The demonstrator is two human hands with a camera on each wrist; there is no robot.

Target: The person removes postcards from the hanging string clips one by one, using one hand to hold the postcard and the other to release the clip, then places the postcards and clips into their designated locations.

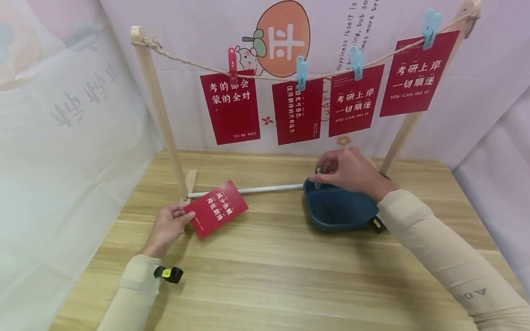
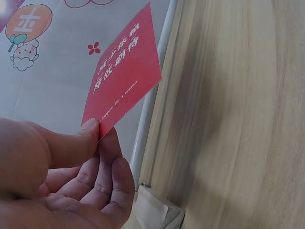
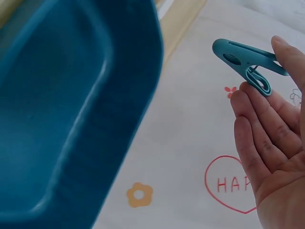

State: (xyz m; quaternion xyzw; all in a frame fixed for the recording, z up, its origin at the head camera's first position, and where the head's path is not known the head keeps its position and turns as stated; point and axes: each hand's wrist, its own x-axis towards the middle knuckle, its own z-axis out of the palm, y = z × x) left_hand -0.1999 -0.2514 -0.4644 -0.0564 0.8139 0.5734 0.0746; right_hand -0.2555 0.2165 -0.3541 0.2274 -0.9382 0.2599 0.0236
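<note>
My left grip [image 1: 169, 224] pinches a red card [image 1: 219, 208] by one corner, so it could swivel. My right grip [image 1: 346, 169] pinches a clothespin [image 3: 248, 59]

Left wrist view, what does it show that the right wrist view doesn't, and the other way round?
Only the left wrist view shows the left hand pinching a red card. Only the right wrist view shows the right hand pinching a teal clothespin and the blue bin. Both show a pale printed backdrop.
</note>
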